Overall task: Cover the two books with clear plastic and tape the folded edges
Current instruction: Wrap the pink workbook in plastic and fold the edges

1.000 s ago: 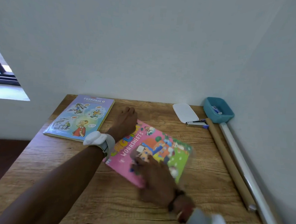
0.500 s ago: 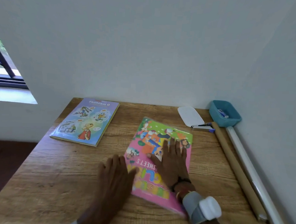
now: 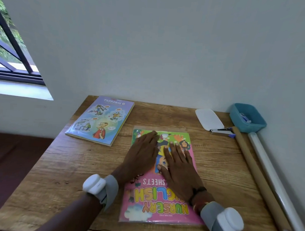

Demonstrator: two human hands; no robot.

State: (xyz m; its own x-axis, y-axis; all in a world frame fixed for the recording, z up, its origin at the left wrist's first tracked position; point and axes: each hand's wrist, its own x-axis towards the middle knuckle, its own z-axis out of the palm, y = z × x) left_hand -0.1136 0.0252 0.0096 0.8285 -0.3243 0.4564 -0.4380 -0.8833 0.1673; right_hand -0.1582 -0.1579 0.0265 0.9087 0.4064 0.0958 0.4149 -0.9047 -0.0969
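The pink workbook (image 3: 161,200), at lower centre of the frame, is pressed onto the table (image 3: 56,181) by the left hand (image 3: 142,155) and right hand (image 3: 179,168), both laid flat with fingers straight and slightly spread, probably so that its clear plastic (image 3: 181,130) is smoothed. Two books are counted, the blue book (image 3: 100,119) lying centre left; two rolls (image 3: 256,173) are kept along the right edge.
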